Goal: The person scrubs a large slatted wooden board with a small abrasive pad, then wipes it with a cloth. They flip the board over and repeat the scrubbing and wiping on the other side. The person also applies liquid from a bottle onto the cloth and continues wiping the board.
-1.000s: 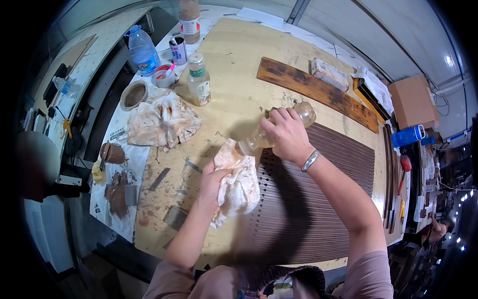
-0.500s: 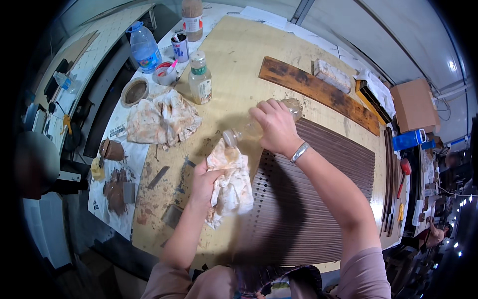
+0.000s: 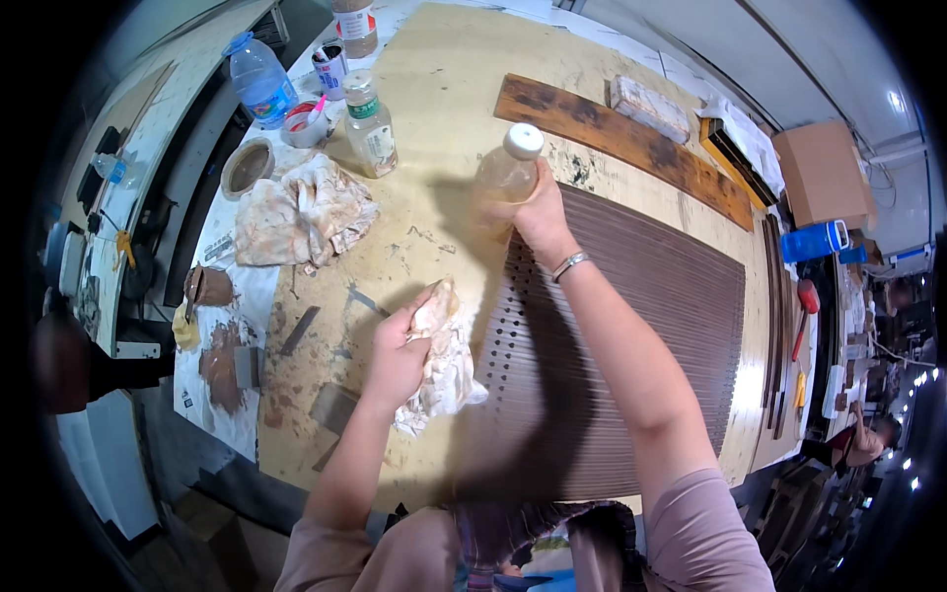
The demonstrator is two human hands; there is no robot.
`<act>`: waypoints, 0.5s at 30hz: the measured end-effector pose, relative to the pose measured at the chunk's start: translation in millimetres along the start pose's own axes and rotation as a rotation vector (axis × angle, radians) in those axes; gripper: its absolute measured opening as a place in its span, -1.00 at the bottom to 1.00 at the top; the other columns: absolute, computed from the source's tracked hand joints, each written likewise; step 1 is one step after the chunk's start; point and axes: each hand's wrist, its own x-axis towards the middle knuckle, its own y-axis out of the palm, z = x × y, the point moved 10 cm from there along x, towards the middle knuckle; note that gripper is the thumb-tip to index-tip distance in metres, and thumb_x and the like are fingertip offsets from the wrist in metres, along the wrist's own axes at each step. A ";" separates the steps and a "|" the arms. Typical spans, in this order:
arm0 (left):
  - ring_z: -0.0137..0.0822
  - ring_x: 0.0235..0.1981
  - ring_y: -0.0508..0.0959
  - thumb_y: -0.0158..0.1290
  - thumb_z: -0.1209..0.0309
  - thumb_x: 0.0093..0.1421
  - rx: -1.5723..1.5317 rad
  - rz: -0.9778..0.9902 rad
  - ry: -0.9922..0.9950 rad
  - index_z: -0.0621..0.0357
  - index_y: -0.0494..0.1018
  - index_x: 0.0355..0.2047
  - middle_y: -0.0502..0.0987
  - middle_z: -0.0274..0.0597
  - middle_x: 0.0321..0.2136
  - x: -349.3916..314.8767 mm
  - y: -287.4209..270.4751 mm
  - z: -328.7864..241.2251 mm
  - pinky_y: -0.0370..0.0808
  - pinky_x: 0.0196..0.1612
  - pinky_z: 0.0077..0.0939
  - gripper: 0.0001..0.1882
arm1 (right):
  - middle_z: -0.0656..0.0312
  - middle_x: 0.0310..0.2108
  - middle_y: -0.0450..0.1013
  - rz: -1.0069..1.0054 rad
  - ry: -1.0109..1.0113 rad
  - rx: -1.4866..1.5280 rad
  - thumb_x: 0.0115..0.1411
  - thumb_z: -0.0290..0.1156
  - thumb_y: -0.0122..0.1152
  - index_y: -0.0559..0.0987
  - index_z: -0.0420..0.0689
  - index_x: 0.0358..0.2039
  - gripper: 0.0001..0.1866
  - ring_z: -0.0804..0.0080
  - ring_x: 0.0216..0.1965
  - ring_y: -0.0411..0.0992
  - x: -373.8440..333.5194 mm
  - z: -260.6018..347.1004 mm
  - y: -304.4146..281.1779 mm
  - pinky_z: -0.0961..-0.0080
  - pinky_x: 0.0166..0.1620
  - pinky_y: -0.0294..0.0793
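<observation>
My right hand (image 3: pixel 538 212) is wrapped round a clear plastic bottle (image 3: pixel 501 176) with a white cap, held upright over the table. A stained white rag (image 3: pixel 442 360) is bunched in my left hand (image 3: pixel 402 350), nearer to me, and a brownish damp patch shows at its top. Below and right of the bottle lies a dark brown ribbed panel (image 3: pixel 641 345), with a row of dark holes along its left edge. My right forearm and its shadow cover part of this panel.
Left on the table (image 3: pixel 434 59) are a second stained rag (image 3: pixel 306 212), a glass bottle (image 3: pixel 370 128), a blue-capped water bottle (image 3: pixel 259 84) and a pot of brown paste (image 3: pixel 211 286). A stained plank (image 3: pixel 621 148) lies at the back; a red-headed mallet (image 3: pixel 807 301) lies right.
The bottle was tipped with its mouth at the rag; now it stands upright, away from it. The rag has been gathered tighter in my left hand. The view has shifted slightly.
</observation>
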 end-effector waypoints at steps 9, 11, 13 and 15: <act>-0.35 0.16 0.51 -0.25 0.88 0.05 0.426 0.122 0.126 0.26 0.36 0.29 0.53 -0.09 0.14 -18.6 58.8 -21.0 0.34 0.28 -0.52 -0.25 | -0.11 0.31 0.28 -0.188 0.019 -0.886 0.13 -0.35 0.38 0.33 -0.25 0.30 -0.25 -0.01 0.35 0.21 -183.1 -40.0 -242.6 0.18 0.39 0.17; -0.33 0.18 0.48 -0.27 0.89 0.02 0.488 0.141 0.169 0.37 0.34 0.28 0.51 -0.04 0.16 -23.2 81.8 -26.3 0.33 0.30 -0.51 -0.25 | -0.12 0.36 0.21 -0.347 0.164 -0.976 0.17 -0.33 0.35 0.32 -0.28 0.30 -0.27 -0.03 0.38 0.15 -265.9 -69.9 -332.1 0.18 0.42 0.10; -0.18 0.16 0.54 -0.18 0.85 0.08 0.818 0.188 0.437 0.36 0.38 0.23 0.49 0.06 0.18 -34.2 135.1 -39.4 0.46 0.24 -0.39 -0.35 | -0.16 0.40 0.12 -0.467 0.315 -1.068 0.21 -0.26 0.32 0.23 -0.29 0.35 -0.22 -0.09 0.41 0.09 -348.0 -91.4 -396.3 0.15 0.45 0.05; -0.03 0.09 0.59 -0.10 0.79 0.12 1.016 0.316 0.692 0.36 0.43 0.16 0.49 0.11 0.17 -55.2 211.0 -27.1 0.59 0.13 -0.27 -0.45 | -0.20 0.41 0.09 -0.491 0.386 -1.104 0.23 -0.25 0.29 0.21 -0.30 0.37 -0.22 -0.12 0.41 0.07 -403.5 -112.5 -432.8 0.14 0.45 0.04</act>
